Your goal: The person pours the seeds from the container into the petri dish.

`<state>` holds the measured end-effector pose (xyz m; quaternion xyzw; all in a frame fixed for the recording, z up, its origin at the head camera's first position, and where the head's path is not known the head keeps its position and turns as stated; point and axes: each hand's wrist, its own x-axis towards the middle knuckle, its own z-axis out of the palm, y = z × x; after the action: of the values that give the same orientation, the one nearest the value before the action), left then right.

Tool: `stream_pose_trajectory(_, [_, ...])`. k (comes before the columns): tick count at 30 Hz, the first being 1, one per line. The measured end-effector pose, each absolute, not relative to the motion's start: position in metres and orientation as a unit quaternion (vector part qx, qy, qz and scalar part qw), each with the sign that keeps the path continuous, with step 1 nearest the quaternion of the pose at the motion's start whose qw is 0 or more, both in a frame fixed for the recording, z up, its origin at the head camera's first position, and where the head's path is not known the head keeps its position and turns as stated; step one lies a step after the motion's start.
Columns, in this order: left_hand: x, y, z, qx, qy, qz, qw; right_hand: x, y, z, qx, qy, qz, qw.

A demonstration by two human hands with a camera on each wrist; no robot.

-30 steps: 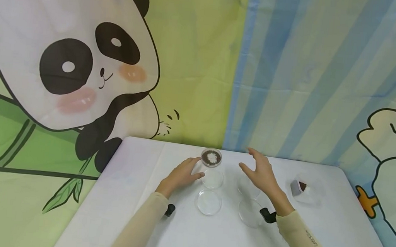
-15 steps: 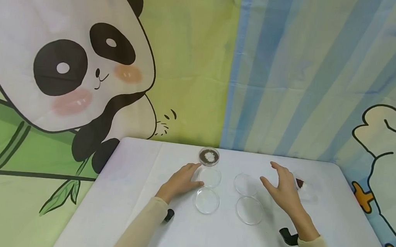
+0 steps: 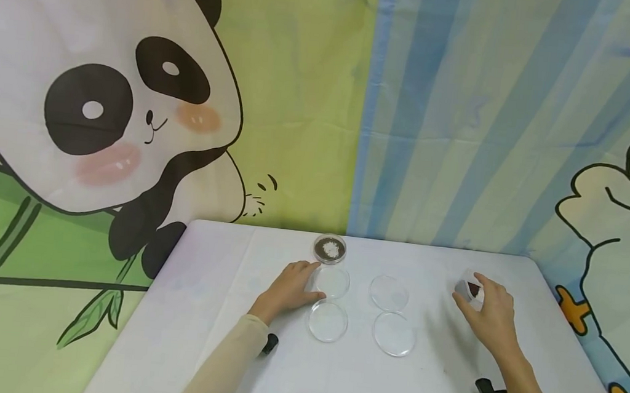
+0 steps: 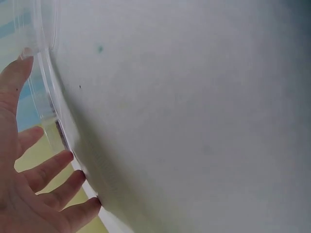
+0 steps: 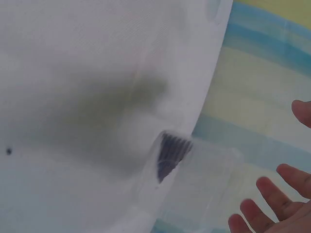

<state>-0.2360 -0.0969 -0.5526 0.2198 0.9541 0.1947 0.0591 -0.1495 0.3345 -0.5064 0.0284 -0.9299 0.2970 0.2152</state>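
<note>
My left hand rests on the table with fingers spread beside a round clear dish, thumb right at its rim. In the left wrist view the thumb overlaps the clear plastic edge. Behind that dish stands a petri dish with dark contents and a white patch. My right hand reaches to a small clear container on the right side of the table, thumb and fingers parted around it. A dark ridged wedge shows inside the container in the right wrist view, where the fingers stand apart from it.
Another round clear dish lies in front of the left one. Two more clear round pieces, one behind and one in front, lie mid-table. A printed cloth backdrop rises behind the white table.
My right hand has moved right, from above the mid-table clear pieces to the small container. My left hand has stayed beside its dish. The head view has shifted slightly.
</note>
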Motion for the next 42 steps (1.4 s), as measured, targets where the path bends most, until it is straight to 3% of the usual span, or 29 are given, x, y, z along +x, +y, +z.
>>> stream_pose_trajectory(6, [-0.236, -0.094, -0.553, 0.223, 0.958, 0.173, 0.053, -0.152, 0.355, -0.519, -0.045, -0.933, 0.287, 0.211])
stream_pose_trajectory(12, [-0.235, -0.094, -0.551, 0.218, 0.96, 0.17, 0.053, -0.158, 0.368, -0.528, -0.157, -0.936, 0.282, 0.142])
stream_pose_trajectory(18, [-0.233, -0.094, -0.549, 0.211, 0.96, 0.173, 0.063, -0.16, 0.372, -0.533, -0.203, -0.926, 0.308, 0.081])
stream_pose_trajectory(23, [-0.232, -0.093, -0.548, 0.205, 0.961, 0.17, 0.07, -0.16, 0.373, -0.536, -0.211, -0.921, 0.319, 0.07])
stream_pose_trajectory(32, [-0.231, -0.091, -0.545, 0.191, 0.961, 0.178, 0.088, -0.161, 0.369, -0.537, -0.206, -0.903, 0.364, 0.1])
stream_pose_trajectory(42, [-0.229, -0.091, -0.545, 0.189, 0.962, 0.178, 0.089, -0.163, 0.35, -0.527, -0.135, -0.904, 0.391, 0.112])
